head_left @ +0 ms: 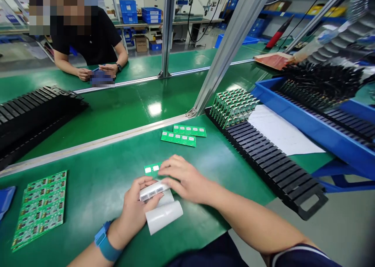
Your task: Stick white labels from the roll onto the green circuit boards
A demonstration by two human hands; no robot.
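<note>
The left hand (pixel 134 208) holds a white label strip (pixel 154 191). Its fingers (pixel 143 183) are closed around the strip's upper end, and the loose backing paper (pixel 164 216) curls down onto the desk (pixel 96 181) just below them. The right hand (pixel 184 179) grips nothing. Its fingers (pixel 170 166) are stretched almost flat and rest on a small green board (pixel 152 168), which lies on the desk directly under the fingertips and touches the label strip's top edge.

Beyond the right fingers, a little apart, two more green boards (pixel 183 135) lie side by side. Far to the left of the left fingers lies a large panel of boards (pixel 41 208). To the right of the right fingers runs a long black slotted rack (pixel 275 165), and boards stand upright (pixel 233 107) in its far end. Across the desk, another person's hands (pixel 108 68) rest on the surface.
</note>
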